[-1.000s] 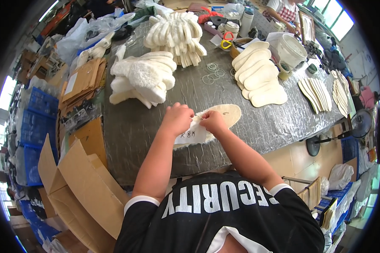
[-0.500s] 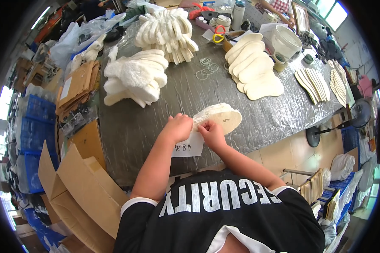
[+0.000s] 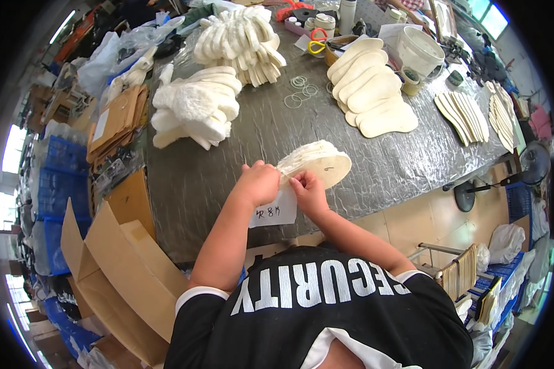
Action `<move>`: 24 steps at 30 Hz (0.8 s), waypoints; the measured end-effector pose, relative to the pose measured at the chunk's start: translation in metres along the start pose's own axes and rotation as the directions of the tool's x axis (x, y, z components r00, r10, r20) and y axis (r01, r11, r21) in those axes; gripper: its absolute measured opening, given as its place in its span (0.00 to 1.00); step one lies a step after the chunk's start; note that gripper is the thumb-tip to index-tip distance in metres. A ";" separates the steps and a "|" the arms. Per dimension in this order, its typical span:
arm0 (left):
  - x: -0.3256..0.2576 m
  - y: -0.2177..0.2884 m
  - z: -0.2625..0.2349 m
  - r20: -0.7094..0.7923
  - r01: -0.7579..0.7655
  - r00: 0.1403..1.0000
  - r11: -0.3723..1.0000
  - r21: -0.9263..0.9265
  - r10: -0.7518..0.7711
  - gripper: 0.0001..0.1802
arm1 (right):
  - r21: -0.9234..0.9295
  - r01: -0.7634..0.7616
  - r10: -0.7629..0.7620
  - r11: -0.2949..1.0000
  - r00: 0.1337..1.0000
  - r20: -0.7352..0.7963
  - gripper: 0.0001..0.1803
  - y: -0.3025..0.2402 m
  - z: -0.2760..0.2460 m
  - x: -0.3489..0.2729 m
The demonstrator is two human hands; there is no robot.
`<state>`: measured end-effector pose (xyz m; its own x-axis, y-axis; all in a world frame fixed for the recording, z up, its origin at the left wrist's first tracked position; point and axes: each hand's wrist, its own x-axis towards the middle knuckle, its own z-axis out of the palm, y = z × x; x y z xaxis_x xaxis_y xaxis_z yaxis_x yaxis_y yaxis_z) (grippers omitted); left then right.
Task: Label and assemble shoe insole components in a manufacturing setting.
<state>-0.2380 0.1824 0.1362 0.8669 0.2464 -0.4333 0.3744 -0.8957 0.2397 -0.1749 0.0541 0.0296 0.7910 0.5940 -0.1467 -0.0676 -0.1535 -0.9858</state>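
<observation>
we hold a small stack of fleece-lined insoles [image 3: 317,163] at the near edge of the foil-covered table [image 3: 228,166], a white paper slip [image 3: 274,212] under it. left hand [image 3: 260,182] fingers curled, pinching the stack's end; right hand [image 3: 309,192] pinching beside it. loose rubber bands [image 3: 301,92] and fleece insole piles [image 3: 194,111] lie farther back.

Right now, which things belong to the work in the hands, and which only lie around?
In hand: left hand, right hand, insole bundle, paper slip.

Lying about: fleece piles, flat insoles, rubber bands, scissors, white tub, cardboard boxes.
</observation>
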 end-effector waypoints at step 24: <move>-0.036 0.055 0.051 -0.098 -0.110 0.992 0.885 -0.452 0.074 0.11 | -0.228 0.213 -0.171 0.950 0.967 0.189 0.11 0.021 -0.077 -0.040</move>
<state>-0.2657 0.1050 0.1206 0.9202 0.2145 -0.3275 0.3844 -0.6531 0.6524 -0.1610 -0.0337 0.0207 0.6612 0.7502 0.0116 0.2425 -0.1990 -0.9495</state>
